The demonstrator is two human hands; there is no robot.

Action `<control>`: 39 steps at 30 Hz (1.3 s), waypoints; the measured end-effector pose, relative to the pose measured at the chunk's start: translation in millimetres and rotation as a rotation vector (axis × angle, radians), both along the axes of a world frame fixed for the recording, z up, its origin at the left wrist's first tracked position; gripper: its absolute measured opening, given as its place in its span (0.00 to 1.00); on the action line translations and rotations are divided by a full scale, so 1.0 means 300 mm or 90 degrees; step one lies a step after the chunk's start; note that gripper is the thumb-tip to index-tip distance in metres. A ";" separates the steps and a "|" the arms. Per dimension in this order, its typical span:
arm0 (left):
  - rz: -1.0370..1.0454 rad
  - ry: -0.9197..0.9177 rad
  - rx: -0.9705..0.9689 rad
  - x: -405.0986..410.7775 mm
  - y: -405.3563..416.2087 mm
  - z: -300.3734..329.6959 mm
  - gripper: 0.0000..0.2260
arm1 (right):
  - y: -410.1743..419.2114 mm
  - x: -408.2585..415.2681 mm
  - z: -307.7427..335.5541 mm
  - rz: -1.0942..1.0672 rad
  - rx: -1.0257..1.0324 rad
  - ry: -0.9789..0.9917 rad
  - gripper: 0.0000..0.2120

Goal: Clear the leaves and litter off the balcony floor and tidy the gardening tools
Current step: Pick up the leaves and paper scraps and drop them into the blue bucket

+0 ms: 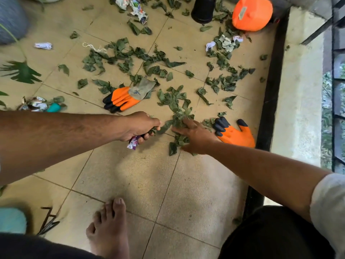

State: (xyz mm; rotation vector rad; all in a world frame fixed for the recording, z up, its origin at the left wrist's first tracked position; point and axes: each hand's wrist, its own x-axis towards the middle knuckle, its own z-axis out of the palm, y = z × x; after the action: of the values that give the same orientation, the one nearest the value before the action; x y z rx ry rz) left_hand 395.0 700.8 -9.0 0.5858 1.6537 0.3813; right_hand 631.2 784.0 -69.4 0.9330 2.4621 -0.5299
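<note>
Mostly the leaves (179, 107) lie in the middle and far part of the tiled floor (186, 184), thickest in a clump just ahead of the hands and in a looser band further off. The left hand (141, 127) is curled into a fist round a bunch of leaves and a crumpled wrapper (133, 143) that sticks out below its fingers. The right hand (196, 136) lies flat on the near clump, fingers spread and straight, pressing on the leaves without closing on them. Just right of it an orange glove (235, 134) with black tips lies on the floor, and a second glove (127, 98) rests left of the clump, a little further away. Crumpled paper scraps (137, 6) sit at the far edge, another scrap (43, 46) lies far left, and a piece of white string (93, 47) is near it. A foil wrapper (36, 104) lies at the left beside something teal that is hard to identify. Far right stand an orange container (252, 14) and a black pot (202, 9), both cut off by the frame. A dark channel (270, 100) runs along the floor's right side below a pale ledge (300, 100) with railings beyond. A bare foot (108, 227) stands near, and dark metal prongs near left are too blurred to name.
</note>
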 end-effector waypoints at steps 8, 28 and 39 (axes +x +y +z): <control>0.042 0.007 0.000 -0.066 -0.049 -0.011 0.08 | -0.017 -0.048 -0.004 0.112 0.101 0.067 0.21; 0.341 -0.024 0.104 -0.095 0.007 0.000 0.13 | 0.071 -0.277 0.476 -0.527 -0.375 0.392 0.09; 0.407 -0.261 0.227 -0.092 0.053 0.122 0.21 | 0.004 -0.397 0.568 -0.606 -0.447 0.426 0.09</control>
State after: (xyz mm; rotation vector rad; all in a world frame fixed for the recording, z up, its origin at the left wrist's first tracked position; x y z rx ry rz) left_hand 367.4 716.8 27.6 0.1940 1.3441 1.1981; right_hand 512.2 785.2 101.0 1.7283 1.8261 -2.1257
